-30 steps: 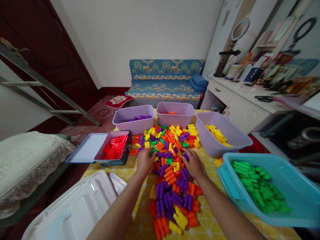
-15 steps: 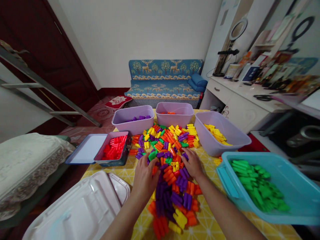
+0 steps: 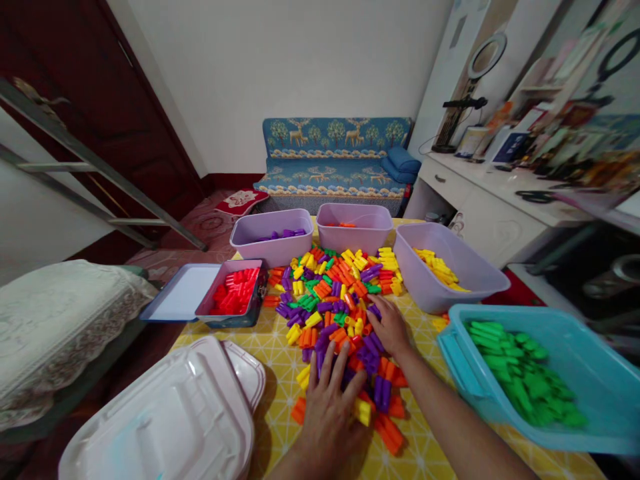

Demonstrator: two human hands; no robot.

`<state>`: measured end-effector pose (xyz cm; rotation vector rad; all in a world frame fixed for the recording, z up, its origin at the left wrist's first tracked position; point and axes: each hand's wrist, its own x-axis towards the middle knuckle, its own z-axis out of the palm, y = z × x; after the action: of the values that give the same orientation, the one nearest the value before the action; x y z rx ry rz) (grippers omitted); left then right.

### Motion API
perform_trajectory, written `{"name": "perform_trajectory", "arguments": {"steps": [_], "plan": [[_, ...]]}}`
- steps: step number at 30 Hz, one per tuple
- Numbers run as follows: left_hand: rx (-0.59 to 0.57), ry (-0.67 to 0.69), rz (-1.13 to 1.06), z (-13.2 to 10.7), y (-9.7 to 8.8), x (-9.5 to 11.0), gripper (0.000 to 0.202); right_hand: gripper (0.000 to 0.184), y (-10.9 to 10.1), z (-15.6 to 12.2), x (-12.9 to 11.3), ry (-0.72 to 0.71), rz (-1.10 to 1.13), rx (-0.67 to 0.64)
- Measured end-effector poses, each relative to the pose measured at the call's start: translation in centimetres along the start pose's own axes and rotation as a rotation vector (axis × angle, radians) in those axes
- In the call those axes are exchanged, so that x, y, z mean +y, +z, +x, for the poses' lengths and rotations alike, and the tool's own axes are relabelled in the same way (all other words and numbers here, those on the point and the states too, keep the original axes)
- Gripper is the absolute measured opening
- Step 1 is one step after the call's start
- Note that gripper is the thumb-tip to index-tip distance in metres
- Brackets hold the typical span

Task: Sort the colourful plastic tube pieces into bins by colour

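A heap of plastic building blocks (image 3: 340, 273) in orange, purple, yellow and green spreads over the middle of the table. My left hand (image 3: 330, 407) lies palm down on its near end, fingers stretched and apart over purple and orange blocks. Beside its thumb sits a yellow block (image 3: 363, 412). At the heap's right side my right hand (image 3: 391, 327) rests with extended fingertips touching purple and orange blocks; nothing is plainly gripped. What lies under both palms is hidden.
Around the heap stand a tin (image 3: 256, 300) of red blocks, lilac bins holding purple (image 3: 267, 250), orange (image 3: 355, 237) and yellow blocks (image 3: 470, 267), and a turquoise tub (image 3: 600, 373) of green blocks. White lids (image 3: 165, 413) lie at the near left. A patterned sofa (image 3: 335, 173) is behind.
My left hand has moved toward me from the heap's left middle to its near end, its fingers now spread. My right hand stays about where it was. The view shifts slightly.
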<state>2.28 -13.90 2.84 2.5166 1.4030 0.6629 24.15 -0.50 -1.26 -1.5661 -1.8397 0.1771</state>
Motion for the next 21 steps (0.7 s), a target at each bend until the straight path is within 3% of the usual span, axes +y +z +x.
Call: {"name": "perform_trajectory", "arguments": {"steps": [6, 9, 13, 17, 21], "plan": [[0.039, -0.129, 0.071, 5.6, -1.0, -2.2, 0.056, 0.045, 0.0, -0.1, 0.2, 0.006, -0.001, -0.008], [0.044, -0.211, 0.119, 8.7, -1.3, -4.2, 0.061, 0.049, 0.0, -0.1, 0.2, 0.016, 0.006, -0.014], [0.082, -0.349, 0.143, 12.0, -2.5, -7.1, 0.052, 0.049, -0.1, -0.1, 0.1, 0.025, 0.009, -0.011], [0.2, -0.378, 0.106, 11.7, -3.8, -8.4, 0.047, 0.049, 0.0, 0.0, 0.1, 0.022, 0.003, -0.005], [0.404, -0.532, 0.121, 8.0, -3.0, -7.3, 0.055, 0.048, 0.0, -0.1, 0.1, 0.017, -0.008, -0.012]]}}
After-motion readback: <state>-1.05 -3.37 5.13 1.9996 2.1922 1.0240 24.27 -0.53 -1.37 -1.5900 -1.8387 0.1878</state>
